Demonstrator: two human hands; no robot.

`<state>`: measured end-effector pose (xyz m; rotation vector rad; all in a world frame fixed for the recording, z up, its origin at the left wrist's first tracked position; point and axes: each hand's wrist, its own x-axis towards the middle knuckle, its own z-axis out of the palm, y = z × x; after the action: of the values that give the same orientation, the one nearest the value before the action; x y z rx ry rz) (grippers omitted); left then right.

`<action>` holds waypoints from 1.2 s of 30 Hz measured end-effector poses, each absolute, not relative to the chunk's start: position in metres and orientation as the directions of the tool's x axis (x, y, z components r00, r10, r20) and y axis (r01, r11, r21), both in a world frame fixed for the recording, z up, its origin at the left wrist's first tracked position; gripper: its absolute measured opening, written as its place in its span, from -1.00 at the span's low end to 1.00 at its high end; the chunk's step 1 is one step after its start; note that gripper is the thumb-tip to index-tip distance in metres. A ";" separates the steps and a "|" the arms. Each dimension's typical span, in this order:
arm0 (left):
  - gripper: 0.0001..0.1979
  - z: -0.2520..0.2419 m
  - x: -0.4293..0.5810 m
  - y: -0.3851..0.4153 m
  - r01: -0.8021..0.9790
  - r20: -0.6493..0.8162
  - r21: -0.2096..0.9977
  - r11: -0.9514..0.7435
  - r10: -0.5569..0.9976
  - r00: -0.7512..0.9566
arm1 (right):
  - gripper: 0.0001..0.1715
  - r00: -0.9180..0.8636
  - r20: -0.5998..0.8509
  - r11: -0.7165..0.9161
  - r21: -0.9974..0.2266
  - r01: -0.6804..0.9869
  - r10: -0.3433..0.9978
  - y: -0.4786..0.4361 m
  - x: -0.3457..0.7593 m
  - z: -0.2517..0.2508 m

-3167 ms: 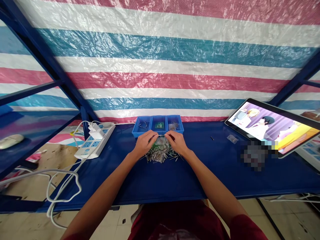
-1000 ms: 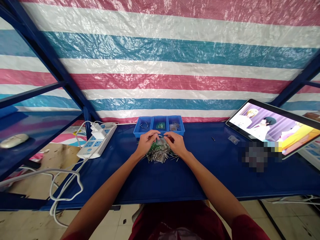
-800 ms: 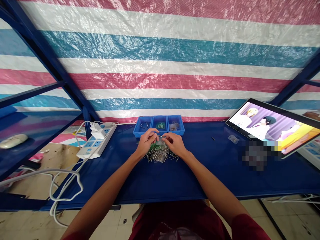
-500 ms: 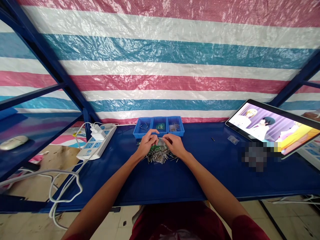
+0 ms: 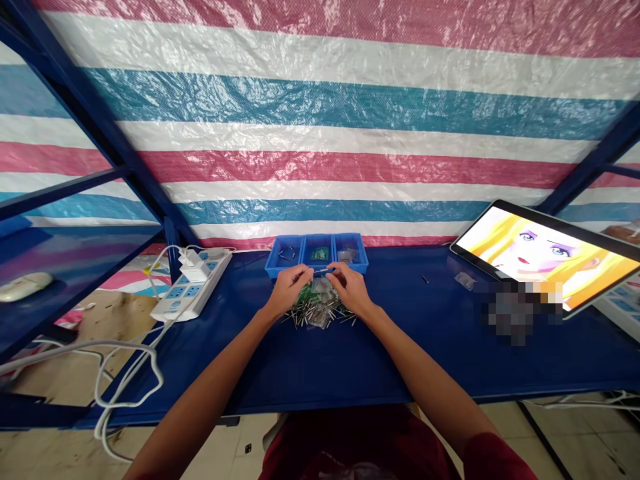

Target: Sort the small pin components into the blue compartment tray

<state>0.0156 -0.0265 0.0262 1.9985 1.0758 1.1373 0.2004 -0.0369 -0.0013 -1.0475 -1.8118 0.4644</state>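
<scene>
Between my two hands is a thin metal rod (image 5: 321, 271), held level just in front of the blue bins. My left hand (image 5: 291, 288) pinches its left end, and my right hand (image 5: 349, 287) pinches the right end. Under my hands lies a loose pile of small metal rods (image 5: 313, 313), mixed with clear plastic packets (image 5: 320, 316) and green bits. Behind them stands a blue three-part bin (image 5: 317, 268). Its left part holds a few thin metal pieces (image 5: 287, 254), the middle a green packet (image 5: 320, 253), the right clear packets (image 5: 347, 254).
A white power strip (image 5: 193, 293) with a plugged-in charger and trailing cables (image 5: 150, 360) is at the left. To the right are a tablet (image 5: 545, 253) playing a cartoon, a blurred patch, a small clear packet (image 5: 465, 281) and one dark rod (image 5: 425, 279).
My left forefinger, raised before, has come down into a pinch. The thin rod now shows more plainly between my hands. The tablet picture has changed.
</scene>
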 end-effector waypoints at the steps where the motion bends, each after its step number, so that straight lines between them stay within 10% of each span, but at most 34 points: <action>1: -0.59 0.027 0.016 -0.027 0.341 0.396 0.803 -0.488 0.866 0.307 | -0.67 -0.173 0.555 0.566 -0.686 0.457 0.813 -0.037 0.200 -0.001; 26: -0.76 0.012 0.025 -0.026 0.203 0.528 0.815 -0.543 0.840 0.129 | -0.54 -0.210 0.592 0.605 -0.613 0.508 0.778 -0.035 0.197 -0.003; 36: -0.71 0.020 0.016 -0.025 0.466 0.486 0.633 -0.618 0.786 0.383 | -0.59 -0.013 0.633 0.549 -0.660 0.512 0.774 -0.035 0.202 -0.001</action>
<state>0.0164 -0.0246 0.0196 2.2535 1.0838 1.1111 0.2017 -0.0353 -0.0006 -1.0942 -1.6719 0.2930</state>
